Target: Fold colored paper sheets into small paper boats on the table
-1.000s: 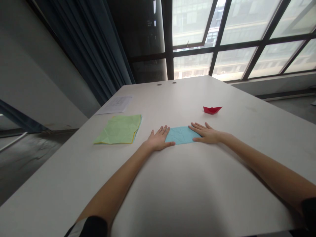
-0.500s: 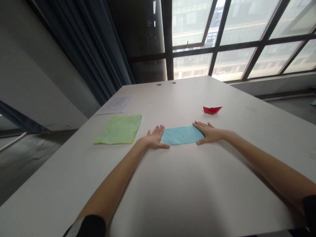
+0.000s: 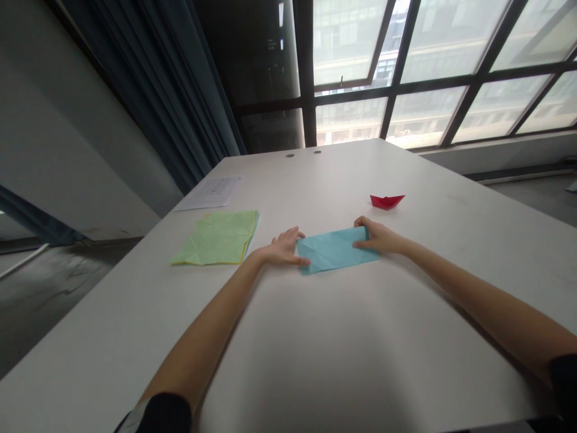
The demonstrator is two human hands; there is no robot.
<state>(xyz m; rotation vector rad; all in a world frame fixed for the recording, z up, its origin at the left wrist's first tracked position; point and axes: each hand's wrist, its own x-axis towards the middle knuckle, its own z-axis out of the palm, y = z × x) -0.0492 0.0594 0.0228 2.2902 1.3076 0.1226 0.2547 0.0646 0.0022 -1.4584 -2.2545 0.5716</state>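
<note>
A folded light-blue paper (image 3: 336, 249) lies in the middle of the white table (image 3: 315, 337). My left hand (image 3: 282, 249) pinches its left end, thumb under the edge and fingers on top. Its right end is gripped by my right hand (image 3: 377, 237), fingers curled over the far edge. The paper's far edge is raised off the table between the two hands. A red paper boat (image 3: 386, 201) sits beyond the right hand, apart from it.
A stack of green and yellow sheets (image 3: 218, 237) lies to the left of my left hand. A white printed sheet (image 3: 211, 192) rests further back near the table's left edge. Dark curtains and large windows stand behind the table.
Both hands lay flat on the blue paper, slid outward to its ends, and now have closed on the ends and lifted the far edge.
</note>
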